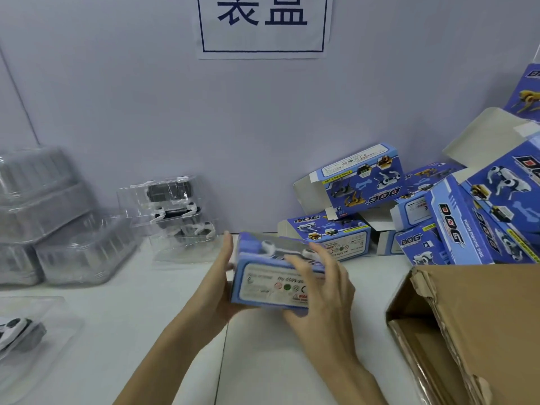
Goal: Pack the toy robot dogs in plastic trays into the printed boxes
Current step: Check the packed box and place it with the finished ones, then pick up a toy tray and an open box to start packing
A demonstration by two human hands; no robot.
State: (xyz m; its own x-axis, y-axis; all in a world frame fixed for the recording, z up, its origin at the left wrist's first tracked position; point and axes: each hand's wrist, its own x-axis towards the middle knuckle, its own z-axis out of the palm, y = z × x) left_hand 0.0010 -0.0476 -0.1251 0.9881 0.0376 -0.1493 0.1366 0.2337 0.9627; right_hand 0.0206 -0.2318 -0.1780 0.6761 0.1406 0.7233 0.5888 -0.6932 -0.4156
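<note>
A blue printed box point(264, 283) is held above the white table, its label side toward me; a white toy dog shows through its top window. My left hand point(217, 283) grips the box's left end, fingers up along the side. My right hand point(321, 290) holds the right end, fingers laid over the front and top. A stack of clear trays with robot dogs point(175, 211) stands at the back, left of the box. One more dog in a tray point(20, 334) lies at the near left. Empty printed boxes point(359, 182) are piled at the right.
Stacked clear plastic lids or trays point(49, 217) fill the far left. An open brown cardboard carton point(473, 325) sits at the near right. A paper sign point(263, 24) hangs on the grey wall. The white table point(131, 311) extends under my arms.
</note>
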